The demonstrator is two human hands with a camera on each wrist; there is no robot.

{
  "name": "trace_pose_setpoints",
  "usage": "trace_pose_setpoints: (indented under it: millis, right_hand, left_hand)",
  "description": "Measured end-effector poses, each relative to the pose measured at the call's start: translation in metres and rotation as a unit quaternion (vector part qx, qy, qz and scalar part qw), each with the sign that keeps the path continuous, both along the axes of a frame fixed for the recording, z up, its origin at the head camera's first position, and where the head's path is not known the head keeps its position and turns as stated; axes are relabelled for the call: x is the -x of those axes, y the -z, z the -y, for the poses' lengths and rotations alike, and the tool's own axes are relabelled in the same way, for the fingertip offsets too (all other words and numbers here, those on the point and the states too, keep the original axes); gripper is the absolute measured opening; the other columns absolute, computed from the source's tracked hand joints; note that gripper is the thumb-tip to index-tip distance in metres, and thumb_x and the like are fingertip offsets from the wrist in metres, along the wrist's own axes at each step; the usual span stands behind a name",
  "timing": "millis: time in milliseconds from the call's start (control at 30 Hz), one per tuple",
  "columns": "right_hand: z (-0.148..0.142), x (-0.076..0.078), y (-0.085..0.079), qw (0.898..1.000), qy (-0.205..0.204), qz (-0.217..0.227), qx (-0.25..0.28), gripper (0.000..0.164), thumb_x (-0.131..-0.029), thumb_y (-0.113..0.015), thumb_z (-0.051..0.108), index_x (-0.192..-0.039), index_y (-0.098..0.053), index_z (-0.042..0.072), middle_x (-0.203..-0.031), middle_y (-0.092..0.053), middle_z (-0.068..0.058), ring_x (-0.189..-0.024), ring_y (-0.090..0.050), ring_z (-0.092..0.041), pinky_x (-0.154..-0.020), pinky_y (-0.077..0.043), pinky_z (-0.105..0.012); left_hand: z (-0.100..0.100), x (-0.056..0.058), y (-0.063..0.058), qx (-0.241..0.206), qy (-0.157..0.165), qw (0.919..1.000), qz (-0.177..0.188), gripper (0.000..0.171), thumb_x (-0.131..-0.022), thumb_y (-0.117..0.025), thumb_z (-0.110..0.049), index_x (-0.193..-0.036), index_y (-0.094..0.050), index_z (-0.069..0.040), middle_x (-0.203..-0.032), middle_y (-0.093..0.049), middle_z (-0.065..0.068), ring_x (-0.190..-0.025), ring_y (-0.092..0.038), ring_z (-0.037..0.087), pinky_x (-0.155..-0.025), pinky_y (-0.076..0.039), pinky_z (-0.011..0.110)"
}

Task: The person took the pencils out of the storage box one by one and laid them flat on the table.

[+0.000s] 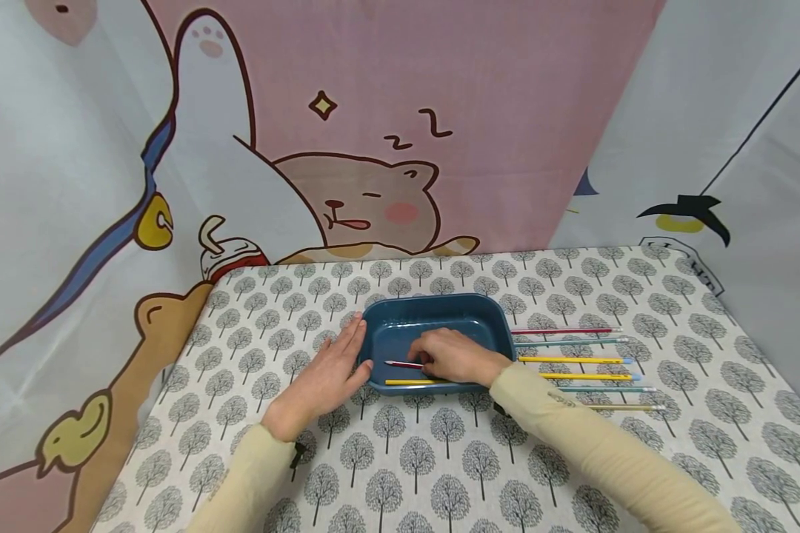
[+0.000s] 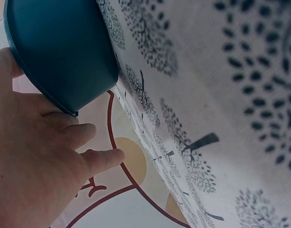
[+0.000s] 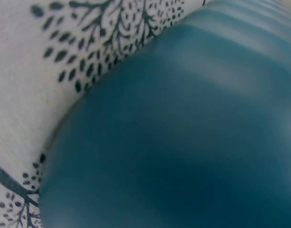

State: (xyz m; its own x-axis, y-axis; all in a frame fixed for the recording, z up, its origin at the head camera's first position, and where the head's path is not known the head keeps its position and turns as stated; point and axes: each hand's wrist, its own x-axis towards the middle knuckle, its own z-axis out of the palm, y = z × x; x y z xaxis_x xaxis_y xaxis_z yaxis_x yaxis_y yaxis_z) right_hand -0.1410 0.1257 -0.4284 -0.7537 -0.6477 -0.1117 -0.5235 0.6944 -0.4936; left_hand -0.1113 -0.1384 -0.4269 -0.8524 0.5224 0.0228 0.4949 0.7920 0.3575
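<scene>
A dark blue rectangular tray (image 1: 433, 301) stands on the patterned cloth. My left hand (image 1: 327, 374) is at its left end, fairly straight fingers against the rim; in the left wrist view this hand (image 2: 36, 156) lies beside the tray wall (image 2: 64, 47). Inside the tray, my right hand (image 1: 455, 357) pinches a dark red pencil (image 1: 403, 364), whose pale tip points left. Along the near inner side lies a yellow pencil (image 1: 407, 382), partly hidden by the right hand and forearm. Only the tray's blurred outer wall (image 3: 183, 133) and cloth fill the right wrist view.
Several pencils lie roughly parallel on the cloth right of the tray, among them a red one (image 1: 567, 330), a teal one (image 1: 573, 342) and a yellow one (image 1: 573, 360). My right forearm covers parts of the nearer ones. A cartoon-printed curtain (image 1: 507, 111) hangs behind the table.
</scene>
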Motion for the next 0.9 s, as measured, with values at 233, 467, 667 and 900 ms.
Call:
trace_pose_setpoints:
  millis: [233, 467, 667, 900]
  right_hand:
    - [-0.002, -0.001, 0.0, 1.0, 0.014, -0.013, 0.002, 0.018, -0.093, -0.072, 0.007, -0.106, -0.077, 0.019, -0.086, -0.06, 0.008, -0.075, -0.055, -0.011, -0.067, -0.049, -0.032]
    - [-0.008, -0.005, -0.002, 0.999, 0.032, -0.03, 0.024, 0.02, -0.093, -0.072, 0.008, -0.106, -0.078, 0.022, -0.095, -0.063, 0.008, -0.081, -0.058, -0.012, -0.073, -0.051, -0.035]
    - [-0.016, -0.008, -0.007, 0.997, 0.048, -0.042, 0.041, 0.023, -0.096, -0.071, 0.01, -0.113, -0.078, 0.023, -0.103, -0.064, 0.008, -0.086, -0.058, -0.012, -0.076, -0.051, -0.035]
    - [-0.023, -0.011, -0.02, 0.993, 0.057, -0.075, 0.073, 0.021, -0.097, -0.071, 0.01, -0.114, -0.078, 0.021, -0.104, -0.064, 0.007, -0.088, -0.059, -0.01, -0.078, -0.053, -0.034]
  left_hand:
    - [0.0, 0.0, 0.0, -0.001, 0.0, 1.0, 0.001, 0.074, -0.108, -0.048, -0.035, -0.163, -0.016, 0.002, -0.172, -0.012, 0.017, -0.157, -0.019, 0.035, -0.12, -0.023, 0.066]
    - [-0.001, 0.001, 0.0, 0.003, 0.001, 1.0, 0.001, 0.074, -0.108, -0.048, -0.037, -0.164, -0.017, 0.001, -0.172, -0.012, 0.017, -0.156, -0.021, 0.036, -0.121, -0.025, 0.065]
    - [-0.001, 0.0, -0.001, 0.004, -0.003, 1.0, 0.006, 0.074, -0.108, -0.047, -0.037, -0.164, -0.017, 0.001, -0.172, -0.011, 0.015, -0.156, -0.02, 0.035, -0.121, -0.025, 0.064]
    - [0.0, 0.0, -0.001, 0.005, -0.004, 1.0, 0.003, 0.074, -0.108, -0.049, -0.035, -0.164, -0.016, 0.001, -0.172, -0.01, 0.016, -0.156, -0.02, 0.035, -0.121, -0.024, 0.065]
